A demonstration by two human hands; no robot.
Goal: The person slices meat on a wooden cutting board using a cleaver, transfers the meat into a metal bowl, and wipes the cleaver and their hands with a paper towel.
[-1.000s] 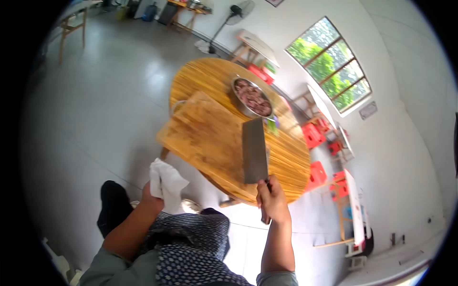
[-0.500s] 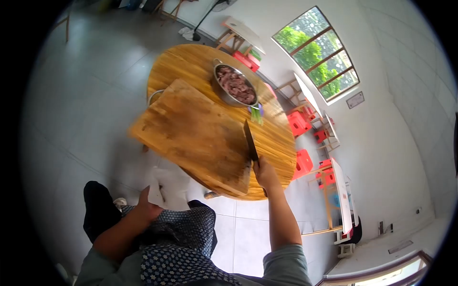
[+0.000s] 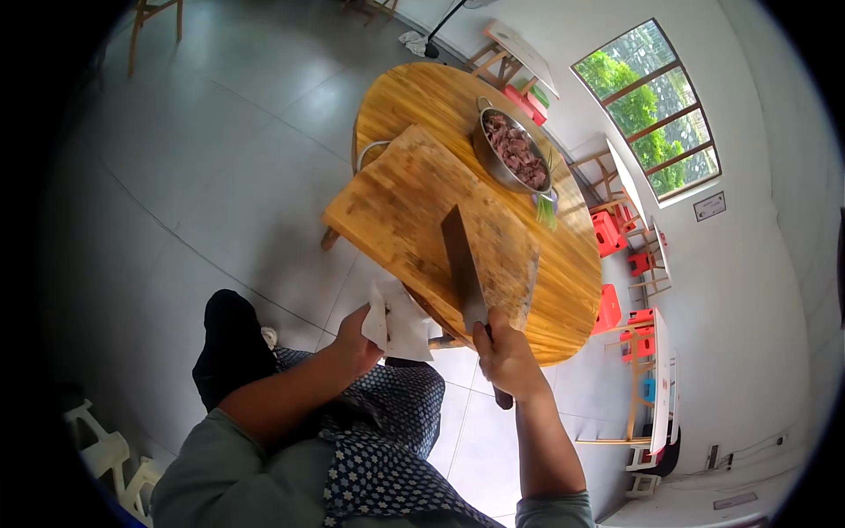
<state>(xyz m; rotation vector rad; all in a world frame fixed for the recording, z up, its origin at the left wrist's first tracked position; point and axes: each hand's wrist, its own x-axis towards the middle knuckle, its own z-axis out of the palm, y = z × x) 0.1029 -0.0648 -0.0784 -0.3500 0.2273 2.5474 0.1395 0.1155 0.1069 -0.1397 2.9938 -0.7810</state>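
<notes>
1. The cleaver (image 3: pixel 462 264), in the right hand (image 3: pixel 510 356), bars a straight pass across the near right part of the cutting board (image 3: pixel 400 207).
2. Left of the blade, the board's flat top leaves a low way through to its far corner.
3. Beyond the board stands the metal bowl (image 3: pixel 498 170) — a raised wall to go over or round, with green stalks (image 3: pixel 547 211) beside it.
4. Between the hands there is room, partly taken by the white sheet (image 3: pixel 407 327).
5. Right of the board, the round table (image 3: pixel 568 290) offers a passable strip.

Right hand (image 3: pixel 510 359) gripping cleaver (image 3: pixel 463 264) over cutting board (image 3: pixel 422 211) — left hand (image 3: pixel 356 341) holding white paper (image 3: pixel 400 324), meat bowl (image 3: pixel 515 150)
</notes>
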